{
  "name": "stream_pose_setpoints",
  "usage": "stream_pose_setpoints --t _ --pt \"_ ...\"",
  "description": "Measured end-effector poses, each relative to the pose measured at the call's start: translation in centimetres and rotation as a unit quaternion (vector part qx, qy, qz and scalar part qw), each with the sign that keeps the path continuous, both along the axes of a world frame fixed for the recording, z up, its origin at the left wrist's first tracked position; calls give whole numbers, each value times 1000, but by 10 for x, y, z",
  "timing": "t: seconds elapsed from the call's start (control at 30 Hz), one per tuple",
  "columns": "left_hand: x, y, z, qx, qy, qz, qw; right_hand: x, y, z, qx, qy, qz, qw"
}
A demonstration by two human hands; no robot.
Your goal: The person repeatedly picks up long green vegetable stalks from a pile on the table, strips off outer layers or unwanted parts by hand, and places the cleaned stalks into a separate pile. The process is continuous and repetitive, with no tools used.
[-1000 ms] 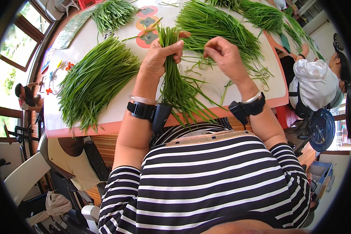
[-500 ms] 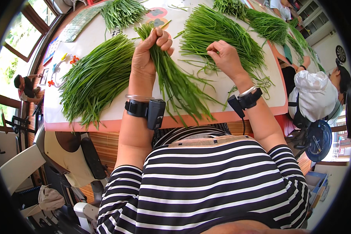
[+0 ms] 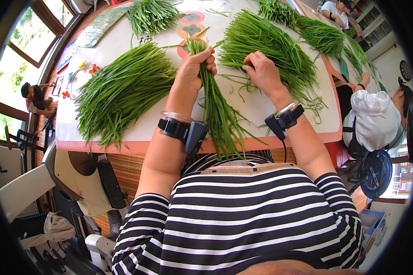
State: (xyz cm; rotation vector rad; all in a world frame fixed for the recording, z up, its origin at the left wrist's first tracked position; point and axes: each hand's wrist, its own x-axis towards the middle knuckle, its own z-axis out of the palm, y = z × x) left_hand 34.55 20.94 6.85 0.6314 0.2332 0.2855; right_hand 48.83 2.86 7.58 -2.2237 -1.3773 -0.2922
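My left hand (image 3: pixel 191 73) is closed round a bunch of garlic chives (image 3: pixel 212 103) near its pale cut ends. The long green leaves hang toward me, and their tips reach past the table's front edge. To the right, my right hand (image 3: pixel 267 77) is held with thumb and fingertips pinched together, apart from the bunch. Anything between those fingertips is too small to make out. It is beside the right-hand pile of garlic chives (image 3: pixel 270 43), where loose leaves lie scattered. Left of my left hand spreads another pile of garlic chives (image 3: pixel 124 87).
The white table (image 3: pixel 170 123) has a pink edge. More chives (image 3: pixel 153 16) lie at its far side, with further heaps (image 3: pixel 323 36) to the right. A person in white (image 3: pixel 375 112) works at the right, near a blue stool (image 3: pixel 376 174). A pale chair (image 3: pixel 78 178) stands at left.
My left hand has come slightly nearer and to the right with the bunch, which hangs straighter. My right hand is still pinched. The whole view has shifted a little.
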Motion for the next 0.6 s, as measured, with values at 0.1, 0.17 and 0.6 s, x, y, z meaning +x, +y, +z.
stream_pose_setpoints --t 0.1,0.17,0.6 --pt "2 -4 0 27 16 13 999 -3 1 2 -18 -23 -7 1000" --pt "2 -6 -1 57 19 16 998 -1 1 2 -23 -30 -10 999" --pt "6 -13 -2 90 32 36 995 -13 2 14 85 85 -17 993"
